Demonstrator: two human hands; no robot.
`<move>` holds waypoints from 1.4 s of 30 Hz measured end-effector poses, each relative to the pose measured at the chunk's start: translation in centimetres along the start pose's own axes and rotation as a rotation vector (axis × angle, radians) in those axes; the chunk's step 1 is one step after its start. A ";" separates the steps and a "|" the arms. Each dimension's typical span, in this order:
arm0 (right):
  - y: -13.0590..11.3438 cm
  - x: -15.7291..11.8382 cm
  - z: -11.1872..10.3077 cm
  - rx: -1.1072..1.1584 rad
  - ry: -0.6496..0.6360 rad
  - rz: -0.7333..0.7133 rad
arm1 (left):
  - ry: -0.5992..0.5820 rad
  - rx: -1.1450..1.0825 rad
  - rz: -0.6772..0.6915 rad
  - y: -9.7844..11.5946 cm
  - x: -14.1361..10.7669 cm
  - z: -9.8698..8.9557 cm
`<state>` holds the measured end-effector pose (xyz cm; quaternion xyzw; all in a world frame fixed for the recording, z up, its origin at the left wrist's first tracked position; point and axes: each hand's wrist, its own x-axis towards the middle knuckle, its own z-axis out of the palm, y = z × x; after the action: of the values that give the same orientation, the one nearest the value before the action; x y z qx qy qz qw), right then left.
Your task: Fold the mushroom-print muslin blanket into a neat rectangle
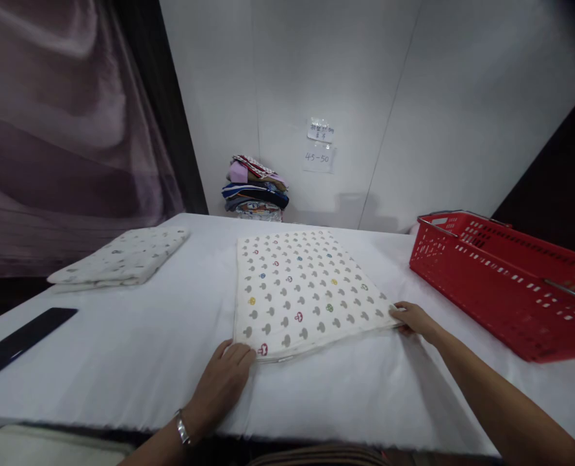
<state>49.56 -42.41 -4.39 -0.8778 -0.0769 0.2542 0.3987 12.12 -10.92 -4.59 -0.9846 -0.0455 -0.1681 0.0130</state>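
Observation:
A folded white cloth [306, 285] with a print of grey and coloured mushrooms lies flat in the middle of the white-covered table [136, 362]. My left hand [229, 375] has its fingers closed at the near left corner of this cloth; a silver bracelet is on that wrist. The near right corner is pinched between the thumb and fingers of my right hand [411, 318], which pulls it slightly outward. Layers show along the near edge of the cloth.
Another folded printed cloth [122, 259] lies at the left, behind a flat black object [22, 340]. A red basket [500, 285] with metal handles stands at the right. Beyond the table, a stack of folded fabrics [255, 188] sits by the wall, near paper signs [319, 157].

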 end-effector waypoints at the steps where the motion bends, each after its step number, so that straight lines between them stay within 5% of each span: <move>1: 0.2 0.1 -0.1 -0.018 0.018 -0.020 | -0.019 -0.002 -0.002 0.0 0.1 -0.1; 9: 1.8 1.8 -0.2 -0.229 0.070 -0.070 | -0.081 -0.001 -0.039 0.2 0.3 0.1; 27: 1.1 0.4 0.3 -0.865 0.207 -0.277 | -0.039 -0.040 0.007 -0.1 0.4 -0.2; 34: 1.3 0.0 0.2 -0.704 0.213 -0.271 | 0.015 -0.072 0.017 -0.5 0.0 0.3; 42: 1.7 -0.5 -1.1 -0.306 0.082 -0.313 | -0.015 -0.079 0.021 -0.8 0.1 0.2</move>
<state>49.53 -44.40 -4.82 -0.9150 -0.2338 0.1386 0.2981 12.15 -10.11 -4.74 -0.9860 -0.0283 -0.1622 -0.0245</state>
